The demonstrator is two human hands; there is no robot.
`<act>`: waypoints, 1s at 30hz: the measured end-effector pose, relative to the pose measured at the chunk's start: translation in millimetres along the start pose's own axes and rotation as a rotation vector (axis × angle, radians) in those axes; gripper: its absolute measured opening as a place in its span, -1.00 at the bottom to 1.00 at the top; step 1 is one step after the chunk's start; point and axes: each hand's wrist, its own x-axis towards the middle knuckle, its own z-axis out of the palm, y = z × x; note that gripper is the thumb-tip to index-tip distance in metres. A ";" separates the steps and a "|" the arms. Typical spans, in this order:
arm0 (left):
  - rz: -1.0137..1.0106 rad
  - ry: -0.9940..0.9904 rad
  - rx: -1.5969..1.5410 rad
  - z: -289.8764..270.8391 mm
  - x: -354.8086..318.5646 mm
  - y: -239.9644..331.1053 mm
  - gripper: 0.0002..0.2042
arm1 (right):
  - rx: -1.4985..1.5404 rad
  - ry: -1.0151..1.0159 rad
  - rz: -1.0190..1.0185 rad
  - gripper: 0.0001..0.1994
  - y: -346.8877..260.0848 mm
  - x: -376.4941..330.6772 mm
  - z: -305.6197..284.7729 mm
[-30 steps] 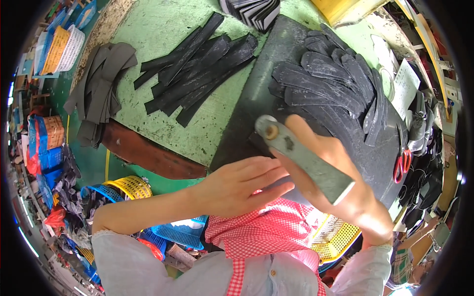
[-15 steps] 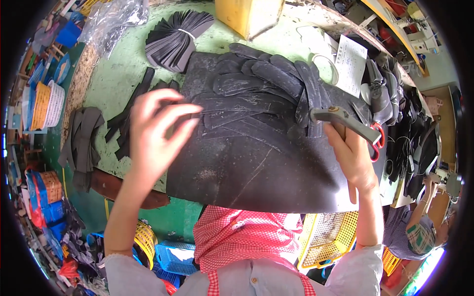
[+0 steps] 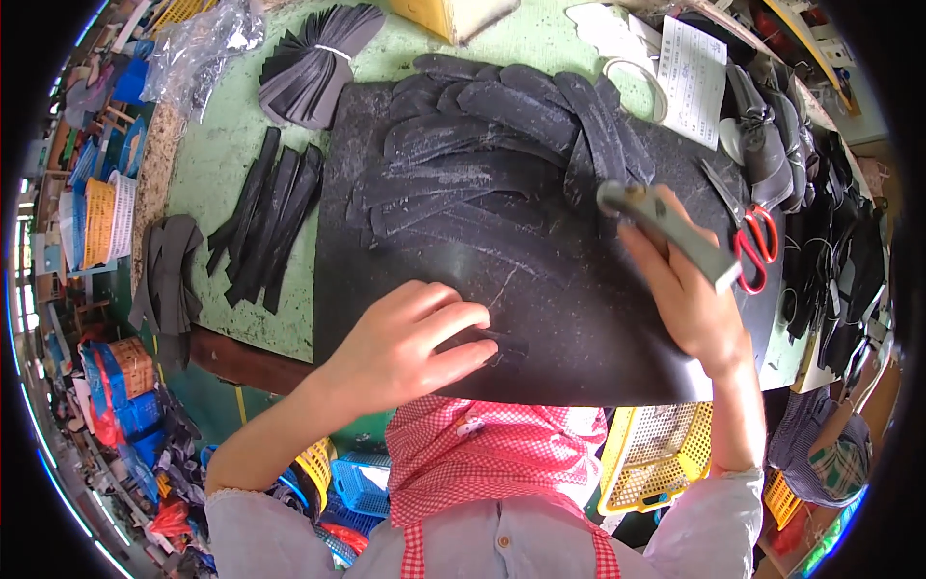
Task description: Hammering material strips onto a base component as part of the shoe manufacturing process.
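My right hand (image 3: 690, 299) is closed around a hammer, its grey-green head (image 3: 675, 232) raised above the right part of a black mat (image 3: 579, 338). My left hand (image 3: 410, 343) is low over the mat's near edge, thumb and fingers apart. By its fingertips lies a small dark piece (image 3: 509, 349), hard to make out against the mat; no grip on it shows. Farther back on the mat spreads an overlapping heap of black, dusty strips (image 3: 473, 174). Beyond the right hand rest red-handled scissors (image 3: 755, 249).
Black strips (image 3: 275, 222) lie left of the mat, grey strips (image 3: 169, 275) hang at the table's left edge. Behind are a tied fan-shaped bundle (image 3: 309, 72), a yellow block (image 3: 453, 14), a tape roll (image 3: 635, 87) and paper (image 3: 692, 82). A yellow basket (image 3: 661, 454) stands below.
My left hand has moved from beside the left strips to the mat's near edge. The hammer head has tilted and shifted slightly. My view has shifted, uncovering more of the scissors.
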 end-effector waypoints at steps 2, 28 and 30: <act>-0.079 -0.008 -0.035 2.4 -8.2 5.5 -0.77 | 0.088 -0.169 -0.021 -0.84 -14.7 -20.6 -2.3; -0.251 -0.075 -0.108 11.2 8.0 5.0 -0.73 | -0.056 -0.554 0.007 -0.83 -44.0 -79.4 33.3; -0.183 -0.028 -0.101 14.7 6.5 -3.0 -0.73 | -0.052 -0.564 0.008 -0.84 -42.8 -79.1 33.2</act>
